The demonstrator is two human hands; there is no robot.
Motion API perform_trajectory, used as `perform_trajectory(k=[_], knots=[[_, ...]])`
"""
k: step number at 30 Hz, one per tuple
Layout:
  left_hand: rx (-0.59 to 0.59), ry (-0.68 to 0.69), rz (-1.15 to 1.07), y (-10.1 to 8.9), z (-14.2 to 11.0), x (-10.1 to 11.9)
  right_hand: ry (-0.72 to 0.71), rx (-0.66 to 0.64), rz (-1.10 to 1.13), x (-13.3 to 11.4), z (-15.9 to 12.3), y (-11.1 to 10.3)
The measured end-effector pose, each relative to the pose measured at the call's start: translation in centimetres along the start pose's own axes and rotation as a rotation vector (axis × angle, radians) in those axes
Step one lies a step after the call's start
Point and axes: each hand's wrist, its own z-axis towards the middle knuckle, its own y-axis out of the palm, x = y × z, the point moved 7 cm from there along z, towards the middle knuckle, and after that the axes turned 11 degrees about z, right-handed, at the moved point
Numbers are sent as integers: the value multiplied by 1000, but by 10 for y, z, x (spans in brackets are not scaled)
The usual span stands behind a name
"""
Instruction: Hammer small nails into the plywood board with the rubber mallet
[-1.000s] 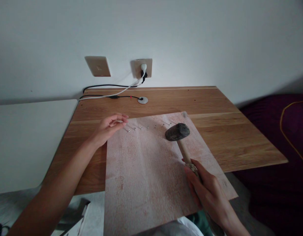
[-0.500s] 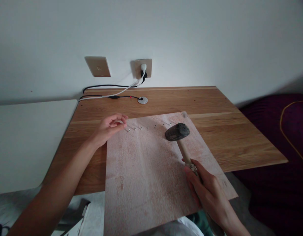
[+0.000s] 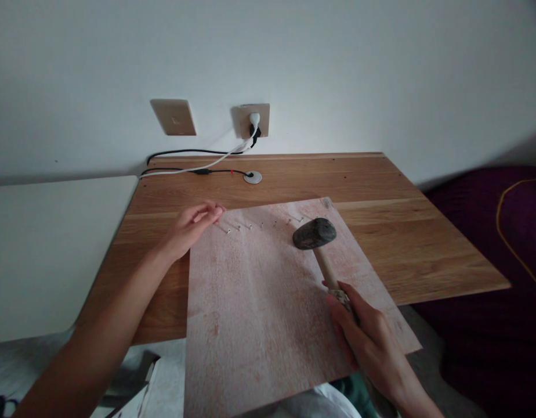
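My right hand (image 3: 370,334) is wrapped round the wooden handle of a rubber mallet (image 3: 315,234). The mallet's dark head is over the far right part of a pale, reddish-stained board (image 3: 250,325). Along the board's far edge runs a row of several small nails or screws (image 3: 250,227), standing up from the surface; the mallet head partly covers the right end of that row. At the board's far left corner is my left hand (image 3: 189,229), thumb against the fingers. Whatever those fingertips may hold is hidden.
Beneath the board is a wooden desktop (image 3: 402,232), which the board overhangs at the front. A white panel (image 3: 46,255) borders it on the left. Cables (image 3: 202,171) run from a wall socket (image 3: 263,119) along the back. Dark purple fabric (image 3: 477,232) lies to the right.
My left thumb has closed up against the fingers, where a gap showed before. My right hand and the mallet have stayed in about the same place.
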Motion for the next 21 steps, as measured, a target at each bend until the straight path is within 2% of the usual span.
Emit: perform_trajectory(k=[4,8,21], knots=[[-6,14,-10,-1,0,-3,-18,7,-1,-4,0,0],[-12,-31,-2,0,0,-7,-15,15,2,-7,0,0],[-3,12,37,0,0,3,-21,13,4,-1,1,0]])
